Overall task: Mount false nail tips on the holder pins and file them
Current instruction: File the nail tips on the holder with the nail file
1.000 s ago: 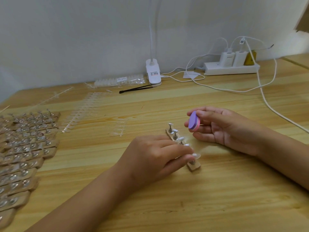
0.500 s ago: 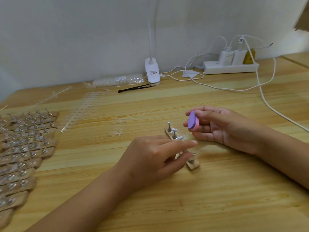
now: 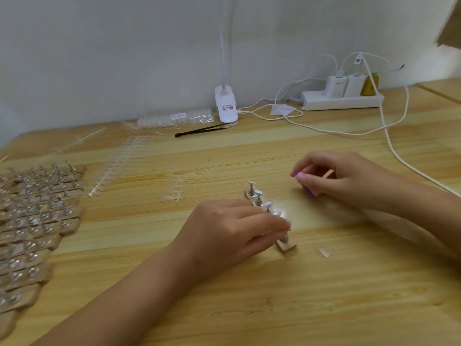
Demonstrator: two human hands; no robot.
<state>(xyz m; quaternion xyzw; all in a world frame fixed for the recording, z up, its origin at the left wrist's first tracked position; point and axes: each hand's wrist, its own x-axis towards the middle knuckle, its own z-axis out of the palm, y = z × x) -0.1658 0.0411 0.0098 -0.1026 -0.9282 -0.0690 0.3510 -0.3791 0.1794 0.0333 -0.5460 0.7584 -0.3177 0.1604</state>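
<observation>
A small wooden holder point(image 3: 287, 246) with a row of metal pins point(image 3: 251, 188) lies mid-table, and clear nail tips sit on the far pins. My left hand point(image 3: 232, 231) lies over the holder's near half. Its thumb and fingers pinch a clear nail tip on top of a near pin, hiding that pin's head. My right hand point(image 3: 346, 181) hovers palm-down to the right of the holder, gripping a purple file block point(image 3: 308, 192) with a thin wooden stick point(image 3: 328, 174) poking out behind. One loose clear tip point(image 3: 323, 252) lies on the table beside the holder's near end.
Several wooden holders with mounted tips point(image 3: 37, 221) fill the left edge. Strips of clear tips point(image 3: 119, 166) lie behind them. At the back are a bag of tips point(image 3: 174, 118), black tweezers point(image 3: 199, 131), a lamp clip point(image 3: 225, 106), a power strip point(image 3: 341, 102) and a white cable point(image 3: 399, 158).
My right hand has turned palm-down and dropped toward the table with the purple file. A loose clear tip now shows by the holder's near end. My left hand stays on the near pins.
</observation>
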